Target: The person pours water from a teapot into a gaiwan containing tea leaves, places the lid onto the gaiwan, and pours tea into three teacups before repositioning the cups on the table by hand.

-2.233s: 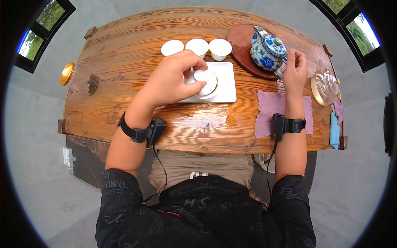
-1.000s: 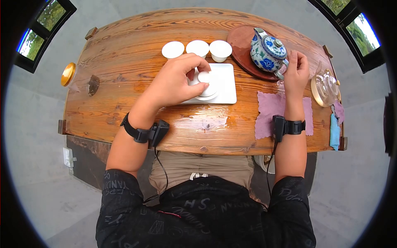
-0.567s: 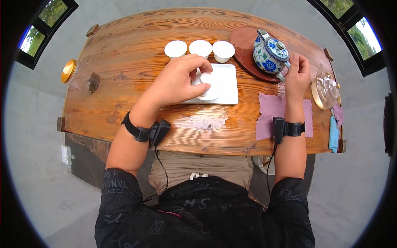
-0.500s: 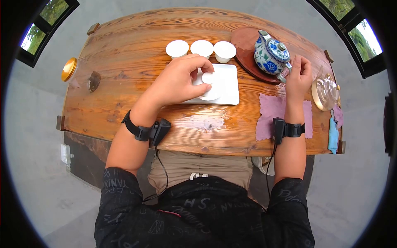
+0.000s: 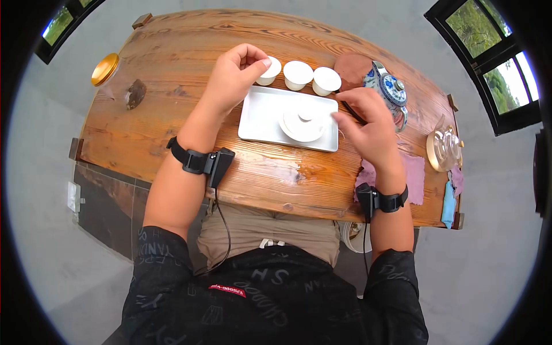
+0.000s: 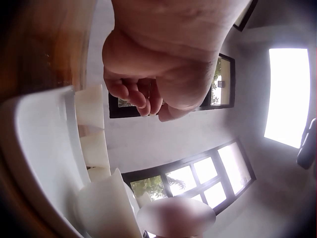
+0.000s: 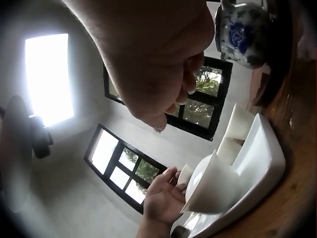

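A white lidded gaiwan [image 5: 301,126] sits on the white rectangular tray [image 5: 261,123], its lid on top. My left hand [image 5: 234,76] is raised at the leftmost of three white cups [image 5: 268,73], fingers loosely curled. Its thumb tip overlaps that cup's rim in the head view; in the left wrist view nothing shows within the fingers. Just right of the gaiwan hovers my right hand [image 5: 371,123], thumb and forefinger apart with nothing between them. Two more white cups, a middle one [image 5: 298,76] and a right one [image 5: 326,81], stand behind the tray.
A blue-and-white teapot [image 5: 391,92] stands behind my right hand by a round reddish-brown board [image 5: 352,69]. At the right are a glass teapot [image 5: 444,146], a pink cloth [image 5: 415,178] and a blue cloth [image 5: 448,204]. A gold-lidded jar [image 5: 104,69] stands at the left.
My left hand has let go of the gaiwan lid and moved up and left to the leftmost cup. The right hand has come left from beside the teapot handle. The head view has shifted.
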Demonstrator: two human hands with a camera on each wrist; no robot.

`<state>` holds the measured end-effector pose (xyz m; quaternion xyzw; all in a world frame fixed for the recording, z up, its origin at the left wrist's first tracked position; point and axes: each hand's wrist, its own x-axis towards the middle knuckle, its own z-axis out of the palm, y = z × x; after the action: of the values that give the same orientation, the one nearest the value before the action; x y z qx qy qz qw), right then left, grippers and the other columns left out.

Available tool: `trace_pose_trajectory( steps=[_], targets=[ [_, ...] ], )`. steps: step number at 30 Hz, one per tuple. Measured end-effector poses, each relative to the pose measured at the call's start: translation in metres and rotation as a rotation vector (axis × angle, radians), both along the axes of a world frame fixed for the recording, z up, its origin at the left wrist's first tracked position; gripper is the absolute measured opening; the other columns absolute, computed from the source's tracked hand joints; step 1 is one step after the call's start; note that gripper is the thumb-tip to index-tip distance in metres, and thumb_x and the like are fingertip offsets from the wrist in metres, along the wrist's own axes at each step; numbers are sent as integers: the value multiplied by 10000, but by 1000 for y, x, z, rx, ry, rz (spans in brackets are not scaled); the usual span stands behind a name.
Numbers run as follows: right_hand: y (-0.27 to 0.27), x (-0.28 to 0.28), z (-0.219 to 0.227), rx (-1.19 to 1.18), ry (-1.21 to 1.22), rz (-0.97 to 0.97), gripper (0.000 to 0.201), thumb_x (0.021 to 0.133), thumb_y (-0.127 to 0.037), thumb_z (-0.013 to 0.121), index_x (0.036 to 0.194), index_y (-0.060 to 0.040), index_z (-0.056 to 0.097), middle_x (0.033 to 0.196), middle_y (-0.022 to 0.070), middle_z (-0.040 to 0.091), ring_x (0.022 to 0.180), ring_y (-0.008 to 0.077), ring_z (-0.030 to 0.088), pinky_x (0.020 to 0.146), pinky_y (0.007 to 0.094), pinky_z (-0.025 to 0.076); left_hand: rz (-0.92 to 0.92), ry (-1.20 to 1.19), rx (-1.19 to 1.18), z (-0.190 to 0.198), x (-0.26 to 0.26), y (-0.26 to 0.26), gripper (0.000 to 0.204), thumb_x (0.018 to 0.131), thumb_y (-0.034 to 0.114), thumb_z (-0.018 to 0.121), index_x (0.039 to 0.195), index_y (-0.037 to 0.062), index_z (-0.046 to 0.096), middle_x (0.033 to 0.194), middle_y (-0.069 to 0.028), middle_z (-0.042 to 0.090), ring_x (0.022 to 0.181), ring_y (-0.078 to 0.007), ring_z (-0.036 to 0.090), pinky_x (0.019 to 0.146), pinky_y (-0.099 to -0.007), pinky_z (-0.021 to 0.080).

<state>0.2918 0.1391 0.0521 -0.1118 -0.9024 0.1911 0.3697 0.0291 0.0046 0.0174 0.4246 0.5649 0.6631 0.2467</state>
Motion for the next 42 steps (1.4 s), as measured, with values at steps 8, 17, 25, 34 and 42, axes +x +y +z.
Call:
trace_pose_trajectory(
  steps=[8,17,25,34,42],
  targets=[
    [-22,-29,6,80,-233,203,310,802,-223,821,1067,-102,719,1046,87,715,1030,307,640,917,424,464,171,-3,0,-20,-16,10,141,984,151,688,1029,19,666,889,13,656,796,-50,556,695,-218,449],
    [-20,-27,-19,96,-122,151,257,800,-169,824,1045,-121,762,1037,54,741,989,254,649,893,389,445,303,0,-130,-33,-16,16,364,950,233,746,1202,4,616,1092,-52,662,977,-127,610,776,-267,509],
    [-22,-28,-27,125,-61,116,221,811,-154,817,1025,-122,773,1011,26,743,975,237,651,883,383,451,269,23,-231,-40,-18,19,414,972,211,707,1305,2,575,1187,-91,654,938,-148,612,781,-295,516],
    [-21,-27,-28,141,-41,112,216,807,-155,821,1014,-116,772,1000,20,739,958,232,649,861,384,447,161,-97,-273,-31,-17,15,421,964,112,677,1333,-54,559,1224,-176,677,1014,-207,666,856,-330,559],
    [-21,-26,-27,134,-6,120,210,802,-123,815,1007,-97,772,985,25,734,945,231,649,851,391,450,152,-60,-245,-39,-22,17,406,934,94,677,1300,-55,581,1201,-167,688,1036,-208,666,860,-331,553]
  ],
)
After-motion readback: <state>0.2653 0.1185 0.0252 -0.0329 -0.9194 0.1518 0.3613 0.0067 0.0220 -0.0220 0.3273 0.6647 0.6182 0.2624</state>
